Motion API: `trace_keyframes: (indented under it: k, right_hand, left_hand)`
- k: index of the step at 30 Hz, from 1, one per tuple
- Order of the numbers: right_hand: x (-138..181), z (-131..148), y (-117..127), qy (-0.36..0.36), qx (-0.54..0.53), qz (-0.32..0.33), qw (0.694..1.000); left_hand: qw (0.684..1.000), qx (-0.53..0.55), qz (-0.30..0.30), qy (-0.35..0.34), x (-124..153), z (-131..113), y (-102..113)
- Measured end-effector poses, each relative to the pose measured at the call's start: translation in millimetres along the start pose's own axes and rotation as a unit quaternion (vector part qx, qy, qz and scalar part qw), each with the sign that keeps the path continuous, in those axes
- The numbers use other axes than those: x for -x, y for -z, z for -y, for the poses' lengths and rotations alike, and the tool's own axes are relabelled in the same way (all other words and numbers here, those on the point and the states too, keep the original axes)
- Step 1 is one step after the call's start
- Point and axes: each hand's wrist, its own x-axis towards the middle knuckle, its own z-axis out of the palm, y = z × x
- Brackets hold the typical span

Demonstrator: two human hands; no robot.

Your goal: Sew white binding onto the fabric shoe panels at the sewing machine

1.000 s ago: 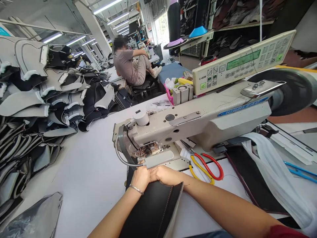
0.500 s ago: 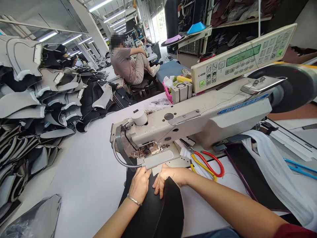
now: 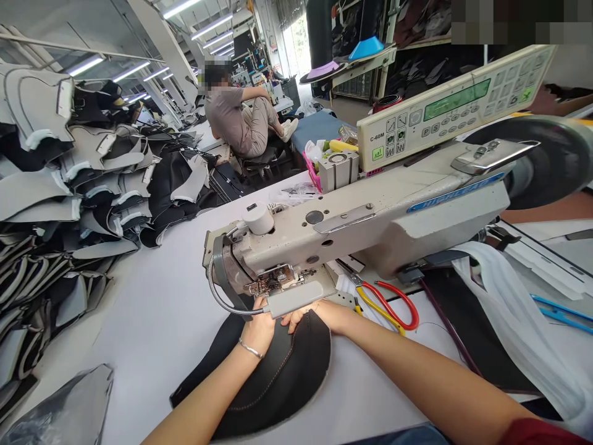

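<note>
A black leather piece (image 3: 273, 377) with a stitched seam lies flat on the white table (image 3: 157, 321), under the head of a grey sewing machine (image 3: 370, 228). My left hand (image 3: 259, 327), a bracelet on its wrist, presses on the piece just below the needle area, with the fingertips hidden by the machine's lamp bar. My right hand (image 3: 319, 312) rests on the piece's far edge beside it, fingers curled onto the leather under the lamp bar.
Scissors with red and yellow handles (image 3: 386, 303) lie right of my hands. A big pile of grey and black cut parts (image 3: 83, 185) fills the left. White strips (image 3: 509, 321) hang at the right. Another person (image 3: 236, 117) sits at the back. A control panel (image 3: 454, 105) tops the machine.
The black piece was folded upright in my hands; it now lies spread flat and turned leftwards under the machine. Both hands moved up close to the needle.
</note>
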Motion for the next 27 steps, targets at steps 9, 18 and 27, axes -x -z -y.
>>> trace_keyframes:
  k: [9, 18, 27]
  right_hand:
    - [-11, 2, -11, -0.008, 0.163, -0.110, 0.980]
    - [-9, 15, 1, 0.008, 0.167, 0.085, 0.982]
    - [-21, 8, -44, 0.091, 0.415, 0.065, 0.903]
  left_hand:
    - [0.999, -0.009, -0.037, -0.019, -2, 19, -14]
    - [0.997, 0.045, -0.064, -0.027, -8, 45, 0]
    - [0.993, 0.065, -0.071, -0.068, -4, 25, 2]
